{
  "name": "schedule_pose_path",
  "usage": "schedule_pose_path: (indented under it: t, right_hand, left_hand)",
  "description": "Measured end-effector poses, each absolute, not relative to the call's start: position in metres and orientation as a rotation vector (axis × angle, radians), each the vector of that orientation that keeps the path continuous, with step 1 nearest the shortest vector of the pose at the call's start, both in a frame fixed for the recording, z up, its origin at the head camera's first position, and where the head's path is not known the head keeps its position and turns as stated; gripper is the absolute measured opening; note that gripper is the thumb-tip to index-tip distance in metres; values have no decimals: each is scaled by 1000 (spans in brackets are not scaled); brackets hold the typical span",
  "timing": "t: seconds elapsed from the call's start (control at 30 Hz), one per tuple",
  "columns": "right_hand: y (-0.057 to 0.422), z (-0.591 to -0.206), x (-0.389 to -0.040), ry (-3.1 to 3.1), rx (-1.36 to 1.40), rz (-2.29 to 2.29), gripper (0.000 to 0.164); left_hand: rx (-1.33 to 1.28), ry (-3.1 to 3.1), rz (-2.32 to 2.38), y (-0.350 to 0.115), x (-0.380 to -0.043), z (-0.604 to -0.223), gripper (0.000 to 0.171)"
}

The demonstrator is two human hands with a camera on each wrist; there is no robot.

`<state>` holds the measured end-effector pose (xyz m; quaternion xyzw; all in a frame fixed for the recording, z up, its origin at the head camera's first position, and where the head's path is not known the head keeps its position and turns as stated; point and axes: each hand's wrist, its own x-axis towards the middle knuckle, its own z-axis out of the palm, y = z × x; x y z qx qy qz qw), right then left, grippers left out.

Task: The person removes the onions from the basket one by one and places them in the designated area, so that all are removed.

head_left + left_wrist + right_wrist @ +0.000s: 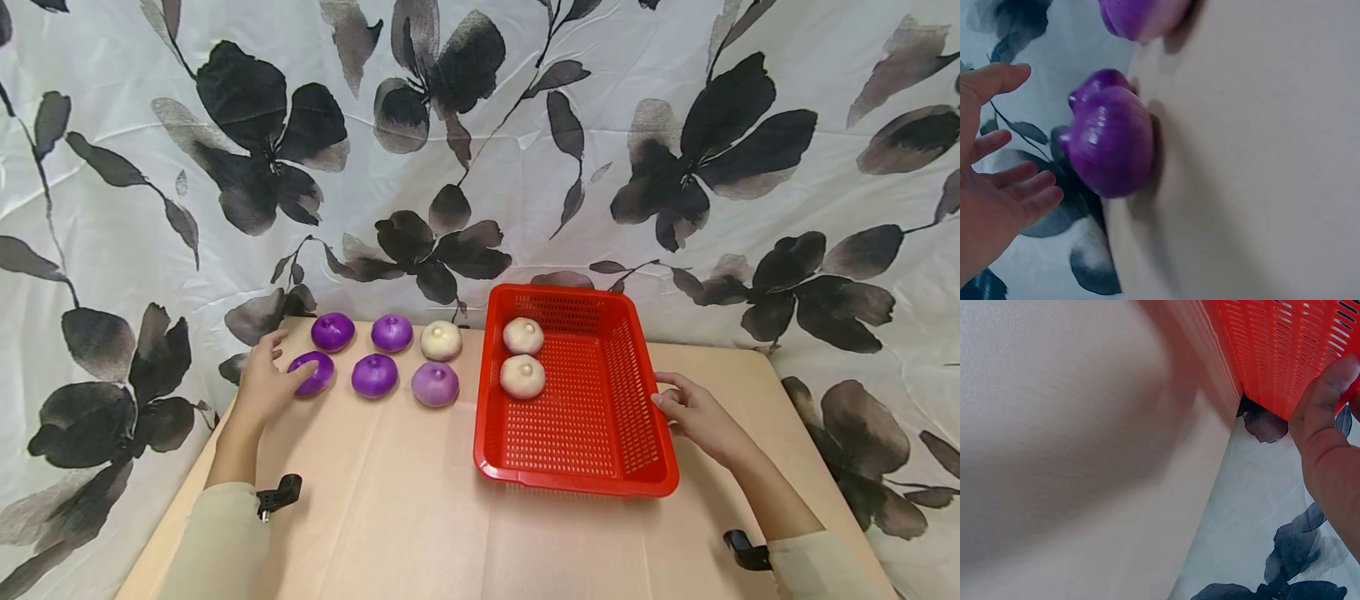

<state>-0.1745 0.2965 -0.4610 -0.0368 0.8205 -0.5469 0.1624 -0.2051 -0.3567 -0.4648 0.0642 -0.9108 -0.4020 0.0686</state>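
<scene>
My left hand (268,379) is spread around the purple onion (318,377) at the front left of a group. In the left wrist view the fingers stand apart from that onion (1110,144), a gap showing between. A second purple onion (1100,87) is partly hidden behind it. My right hand (697,415) grips the right rim of a red plastic basket (576,482); its thumb (1341,374) lies against the slotted wall in the right wrist view. Two whitish bulbs, like garlic (522,377), sit at the basket's left side.
Beside the left hand stand several more onions in two rows, among them a dark purple one (333,332), a lighter one (435,384) and a white one (441,341). The pale table (390,508) ends at a floral cloth (480,167) behind.
</scene>
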Motion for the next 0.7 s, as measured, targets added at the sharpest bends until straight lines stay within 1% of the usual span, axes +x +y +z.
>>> schedule_pose_path:
  t: [0.43,0.7]
  right_hand:
    - [296,-460,-174,2350,-117,-1551,57]
    - [296,-459,-174,2339,-115,-1555,57]
  left_hand:
    - [-83,-2653,-1015,-301,-209,-415,80]
    - [-284,-2589,-1028,-255,-213,-391,78]
